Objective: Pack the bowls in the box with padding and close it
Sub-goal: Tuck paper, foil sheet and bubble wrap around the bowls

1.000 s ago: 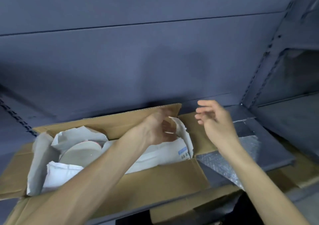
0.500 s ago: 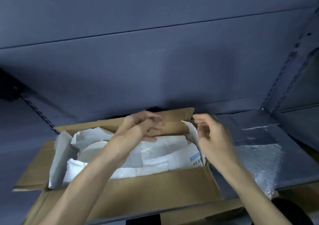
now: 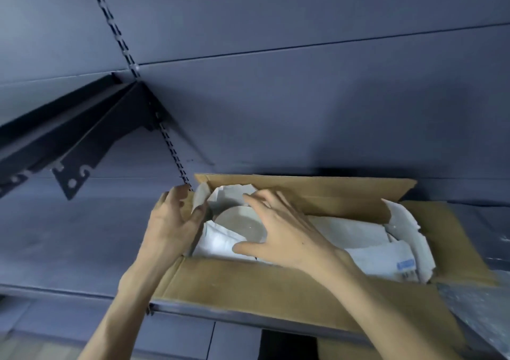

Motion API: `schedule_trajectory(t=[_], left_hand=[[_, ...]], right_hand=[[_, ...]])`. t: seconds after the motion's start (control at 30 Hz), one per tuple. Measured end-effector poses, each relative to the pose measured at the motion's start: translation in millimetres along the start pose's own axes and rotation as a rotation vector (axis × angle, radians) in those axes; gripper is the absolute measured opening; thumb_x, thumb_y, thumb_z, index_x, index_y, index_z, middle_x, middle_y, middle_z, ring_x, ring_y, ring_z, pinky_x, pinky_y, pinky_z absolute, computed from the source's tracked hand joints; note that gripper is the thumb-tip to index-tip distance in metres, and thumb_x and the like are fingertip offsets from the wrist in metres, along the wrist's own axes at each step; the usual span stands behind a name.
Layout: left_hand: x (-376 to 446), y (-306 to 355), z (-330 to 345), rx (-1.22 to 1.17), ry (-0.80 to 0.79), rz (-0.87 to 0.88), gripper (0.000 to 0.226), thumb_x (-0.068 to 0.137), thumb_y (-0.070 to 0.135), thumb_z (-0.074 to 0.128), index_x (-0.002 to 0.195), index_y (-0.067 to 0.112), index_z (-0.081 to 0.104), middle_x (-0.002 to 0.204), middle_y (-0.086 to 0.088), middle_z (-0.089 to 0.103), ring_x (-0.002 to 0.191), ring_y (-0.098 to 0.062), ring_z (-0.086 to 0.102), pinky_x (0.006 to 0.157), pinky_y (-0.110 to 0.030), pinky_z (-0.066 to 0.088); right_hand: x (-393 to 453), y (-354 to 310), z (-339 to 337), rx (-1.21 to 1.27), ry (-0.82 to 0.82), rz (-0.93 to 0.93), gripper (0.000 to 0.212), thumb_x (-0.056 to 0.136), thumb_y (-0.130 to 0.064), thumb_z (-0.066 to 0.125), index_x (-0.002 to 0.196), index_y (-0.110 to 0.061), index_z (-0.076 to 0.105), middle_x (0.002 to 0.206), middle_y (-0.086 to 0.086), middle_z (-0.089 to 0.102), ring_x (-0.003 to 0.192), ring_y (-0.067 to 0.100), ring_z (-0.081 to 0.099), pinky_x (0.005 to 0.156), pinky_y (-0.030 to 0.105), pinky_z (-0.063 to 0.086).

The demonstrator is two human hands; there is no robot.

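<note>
An open cardboard box (image 3: 248,285) sits on a grey shelf, flaps spread. Inside it, white padding paper (image 3: 358,238) surrounds a pale round bowl (image 3: 237,221) at the box's left end. My left hand (image 3: 171,221) grips the box's left end flap, thumb inside against the paper. Spread open just above the bowl is my right hand (image 3: 278,230), its fingers and thumb at the bowl's rim; I cannot tell whether they touch it. The right side of the bowl is hidden under that hand.
A grey shelf back wall with a slotted upright (image 3: 165,133) rises behind the box. A dark shelf bracket (image 3: 80,144) juts out at upper left. Bubble wrap (image 3: 480,310) lies at the right by the box's right flap. The shelf's front edge (image 3: 193,308) runs below the box.
Both hands moved from the box's right end and back flap to its left end. The left hand took the left flap; the right hand opened over the bowl. The view swung left.
</note>
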State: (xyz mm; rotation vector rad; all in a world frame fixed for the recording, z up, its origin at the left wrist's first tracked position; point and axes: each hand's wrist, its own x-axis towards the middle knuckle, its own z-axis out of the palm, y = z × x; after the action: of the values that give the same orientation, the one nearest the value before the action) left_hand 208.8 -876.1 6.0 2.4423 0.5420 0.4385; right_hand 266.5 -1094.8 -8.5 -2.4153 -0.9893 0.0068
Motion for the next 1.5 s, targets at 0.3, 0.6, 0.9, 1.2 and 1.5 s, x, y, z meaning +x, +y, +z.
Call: schedule_trajectory(t=[0.3,0.6,0.9,1.2,1.5], left_hand=[[5,-17,7,-0.082,-0.038,0.007,0.049,0.094,0.029,0.066,0.138,0.019,0.048,0.128,-0.002,0.061,0.114,-0.026,0.063,0.094,-0.048,0.053],[12,-29,13,-0.045,-0.052,0.05,0.024,0.095,0.023,0.065,0.119,0.022,0.062,0.099,0.007,0.072,0.093,-0.025,0.071,0.075,-0.035,0.054],[21,-37,24,0.003,-0.066,0.183,0.025,0.09,0.008,0.063,0.111,0.021,0.062,0.086,0.003,0.071,0.076,-0.02,0.066,0.066,-0.035,0.053],[21,-39,44,-0.052,-0.198,0.302,0.037,0.09,0.006,0.061,0.119,0.029,0.066,0.089,0.008,0.063,0.066,-0.001,0.06,0.059,-0.016,0.045],[30,-34,57,0.081,-0.288,0.338,0.02,0.096,0.016,0.057,0.11,0.012,0.071,0.113,-0.004,0.059,0.109,-0.026,0.06,0.083,-0.028,0.044]], right_hand=[[44,0,38,-0.202,0.035,0.111,0.121,0.057,-0.083,0.07,0.153,-0.03,0.02,0.144,-0.002,0.033,0.134,0.029,0.035,0.104,0.048,0.034],[57,0,51,-0.313,-0.231,0.074,0.066,0.072,-0.067,0.072,0.125,-0.029,0.063,0.118,0.001,0.035,0.118,0.029,0.032,0.101,0.049,0.029],[73,5,64,-0.261,-0.225,-0.098,0.081,0.085,-0.062,0.064,0.153,-0.034,0.031,0.149,-0.001,0.033,0.132,0.029,0.032,0.107,0.052,0.032],[73,-2,54,-0.238,-0.355,-0.02,0.033,0.1,-0.039,0.052,0.123,-0.023,0.067,0.139,0.005,0.048,0.129,0.031,0.041,0.104,0.053,0.037],[-2,28,-60,0.001,-0.339,0.027,0.052,0.087,-0.068,0.063,0.13,-0.039,0.062,0.122,-0.021,0.058,0.116,0.001,0.054,0.103,0.034,0.045]])
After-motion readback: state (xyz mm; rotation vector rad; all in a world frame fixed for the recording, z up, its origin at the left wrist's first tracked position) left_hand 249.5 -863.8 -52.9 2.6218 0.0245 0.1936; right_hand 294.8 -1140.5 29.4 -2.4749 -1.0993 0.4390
